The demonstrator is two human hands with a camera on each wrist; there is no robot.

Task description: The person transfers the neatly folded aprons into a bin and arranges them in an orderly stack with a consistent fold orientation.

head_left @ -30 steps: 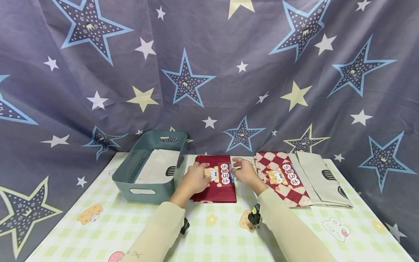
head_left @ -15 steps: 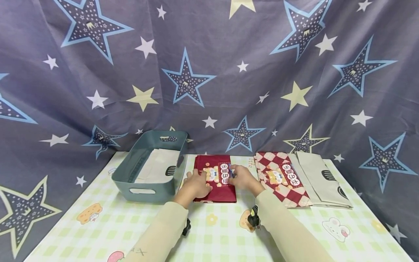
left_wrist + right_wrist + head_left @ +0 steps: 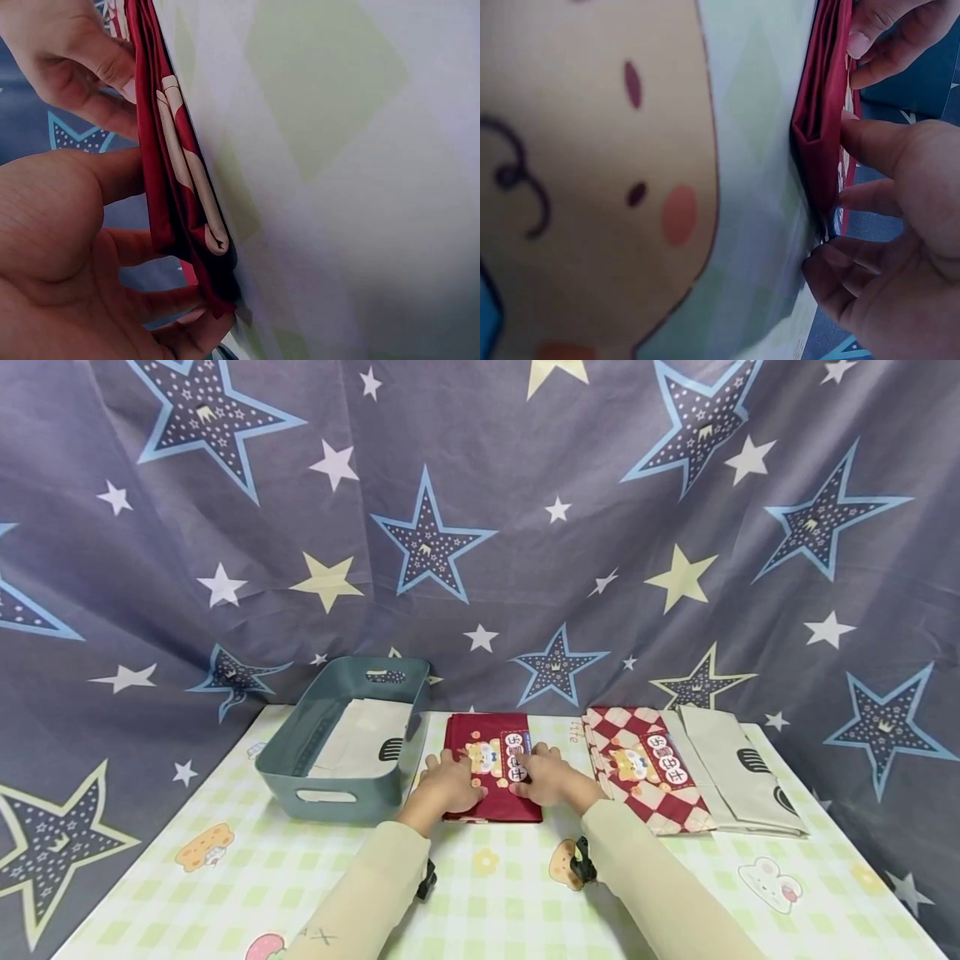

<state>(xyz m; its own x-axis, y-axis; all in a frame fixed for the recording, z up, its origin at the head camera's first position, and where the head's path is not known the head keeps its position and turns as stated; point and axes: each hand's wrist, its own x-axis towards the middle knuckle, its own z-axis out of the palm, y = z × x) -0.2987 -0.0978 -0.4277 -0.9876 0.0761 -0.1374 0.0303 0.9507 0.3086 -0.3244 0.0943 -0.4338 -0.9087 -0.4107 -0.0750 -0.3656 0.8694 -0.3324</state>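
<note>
A folded dark-red cloth (image 3: 491, 760) with a printed bear and white lettering lies on the table between my hands. My left hand (image 3: 447, 787) holds its left side, thumb on top and fingers around the edge. On the right side, my right hand (image 3: 553, 775) grips the edge the same way, its thumb over the lettering. The left wrist view shows the stacked folds of the red cloth (image 3: 154, 172), cream print among them, flat on the table. Fingertips of the right hand (image 3: 900, 217) curl at the cloth's edge in the right wrist view.
Left of the cloth stands a blue-green basket (image 3: 352, 808) with a folded off-white cloth (image 3: 363, 739) inside. To the right lie a folded red-and-cream checked cloth (image 3: 637, 768) and a folded grey-beige cloth (image 3: 738, 777). A star-printed curtain (image 3: 480, 577) hangs behind the table.
My right hand has come down and left onto the red cloth's right edge. My left hand has shifted slightly down along the left side. The cloth has stayed in place.
</note>
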